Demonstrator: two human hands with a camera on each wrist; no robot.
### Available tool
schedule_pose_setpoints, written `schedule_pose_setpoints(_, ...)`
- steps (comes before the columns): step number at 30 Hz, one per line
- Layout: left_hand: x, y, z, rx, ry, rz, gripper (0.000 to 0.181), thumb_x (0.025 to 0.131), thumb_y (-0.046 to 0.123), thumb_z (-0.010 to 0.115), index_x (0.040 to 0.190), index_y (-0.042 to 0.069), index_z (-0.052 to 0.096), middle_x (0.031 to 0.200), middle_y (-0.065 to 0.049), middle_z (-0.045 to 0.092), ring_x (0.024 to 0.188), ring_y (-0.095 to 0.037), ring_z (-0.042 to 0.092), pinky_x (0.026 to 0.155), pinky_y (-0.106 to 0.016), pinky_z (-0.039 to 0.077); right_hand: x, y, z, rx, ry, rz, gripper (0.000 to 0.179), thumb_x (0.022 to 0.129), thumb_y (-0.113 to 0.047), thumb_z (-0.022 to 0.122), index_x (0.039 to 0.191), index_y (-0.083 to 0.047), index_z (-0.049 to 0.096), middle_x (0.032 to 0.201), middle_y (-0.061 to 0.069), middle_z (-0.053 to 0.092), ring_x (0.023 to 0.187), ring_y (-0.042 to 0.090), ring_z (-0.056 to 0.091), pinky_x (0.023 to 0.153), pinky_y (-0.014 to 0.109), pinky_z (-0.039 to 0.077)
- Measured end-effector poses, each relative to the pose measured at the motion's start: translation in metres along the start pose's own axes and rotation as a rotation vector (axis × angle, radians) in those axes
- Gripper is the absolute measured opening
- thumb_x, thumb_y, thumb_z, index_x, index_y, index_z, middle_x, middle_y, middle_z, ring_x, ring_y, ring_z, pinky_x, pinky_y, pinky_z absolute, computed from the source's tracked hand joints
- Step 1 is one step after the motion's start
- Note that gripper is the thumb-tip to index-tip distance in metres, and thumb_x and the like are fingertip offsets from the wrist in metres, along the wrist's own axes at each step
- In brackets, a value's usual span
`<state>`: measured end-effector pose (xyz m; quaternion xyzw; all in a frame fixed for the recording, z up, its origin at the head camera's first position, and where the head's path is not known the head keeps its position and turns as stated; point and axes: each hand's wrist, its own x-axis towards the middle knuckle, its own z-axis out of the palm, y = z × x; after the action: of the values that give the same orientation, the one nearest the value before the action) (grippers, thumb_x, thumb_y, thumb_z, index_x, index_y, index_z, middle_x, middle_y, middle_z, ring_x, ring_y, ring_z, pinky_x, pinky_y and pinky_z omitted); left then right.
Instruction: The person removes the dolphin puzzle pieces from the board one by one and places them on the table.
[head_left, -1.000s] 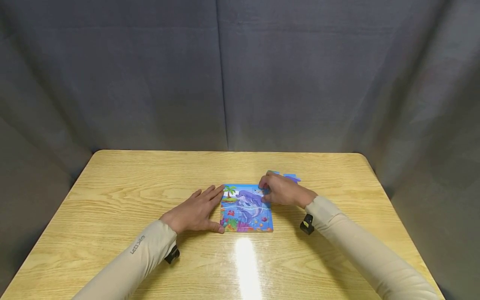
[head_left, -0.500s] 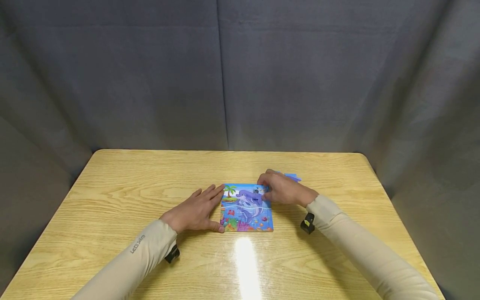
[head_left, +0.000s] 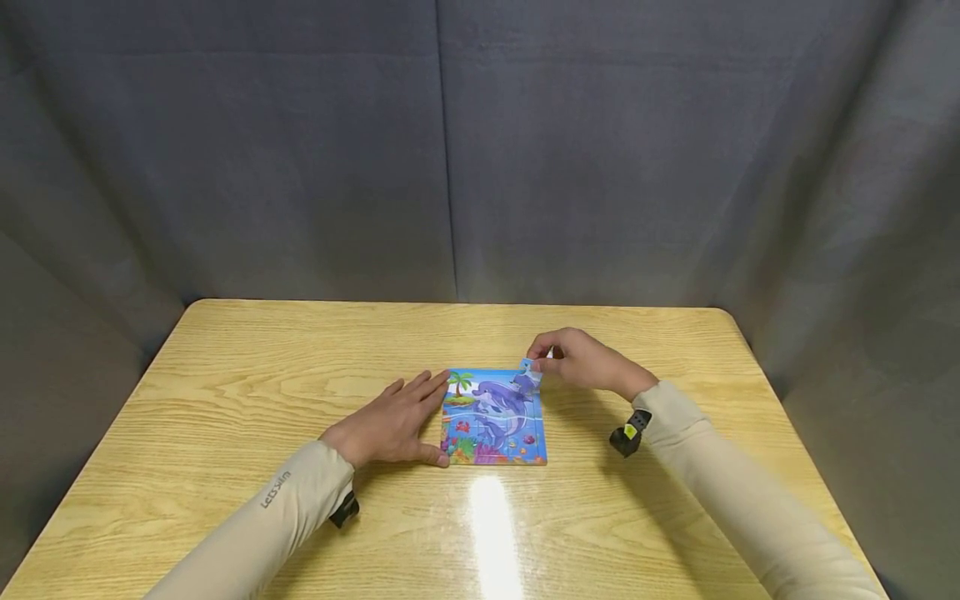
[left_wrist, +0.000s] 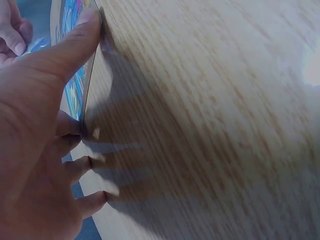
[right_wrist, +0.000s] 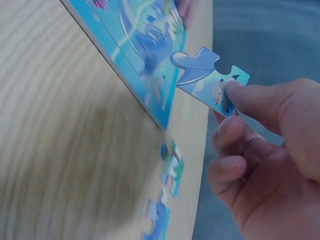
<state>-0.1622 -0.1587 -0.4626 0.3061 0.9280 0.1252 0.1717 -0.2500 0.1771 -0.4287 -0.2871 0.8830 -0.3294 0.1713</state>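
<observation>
A square dolphin jigsaw puzzle (head_left: 491,429) lies flat on the table, with a palm tree, crab and coral printed on it. My left hand (head_left: 388,423) rests at its left side, fingers straight and spread, thumb at the lower left corner. Above the puzzle's upper right corner, my right hand (head_left: 588,360) pinches a puzzle piece (right_wrist: 197,70) between thumb and fingers. That piece shows part of a purple-blue dolphin and a white bird, and it is tilted up in the right wrist view.
Two loose puzzle pieces, a green and blue one (right_wrist: 174,172) and a blue one (right_wrist: 159,222), lie beyond the puzzle's corner; my right hand hides them in the head view. The wooden table (head_left: 300,350) ends at a grey curtain (head_left: 315,167).
My right hand has risen and shifted slightly right, lifting the puzzle piece off the puzzle's upper right corner. The left hand has stayed where it was.
</observation>
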Motion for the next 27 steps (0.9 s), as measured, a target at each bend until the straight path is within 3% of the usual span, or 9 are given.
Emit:
schedule_pose_setpoints(18,-0.001,-0.001,0.002,0.011,-0.001,-0.004,0.111,0.093,0.066,0.071,0.169,0.001,0.023,0.181,-0.014,0.013,0.167,-0.044,0.017,0.131,-0.069,0.023,-0.025,0.037,-0.037,-0.051,0.086,0.118,0.015,0.108,-0.010,0.061,0.111,-0.007,0.076,0.101,0.009,0.071,0.074,0.017,0.051,0.066,0.029,0.045)
schedule_pose_setpoints(27,0.000,0.000,0.002,0.013,-0.002,-0.005,0.111,0.094,0.066,0.072,0.169,0.000,0.023,0.181,-0.014,0.013,0.167,-0.043,0.017,0.130,-0.069,0.024,-0.038,0.064,-0.053,-0.096,0.103,0.116,0.014,0.107,-0.006,0.062,0.110,-0.003,0.076,0.101,0.011,0.073,0.082,0.016,0.053,0.072,0.028,0.045)
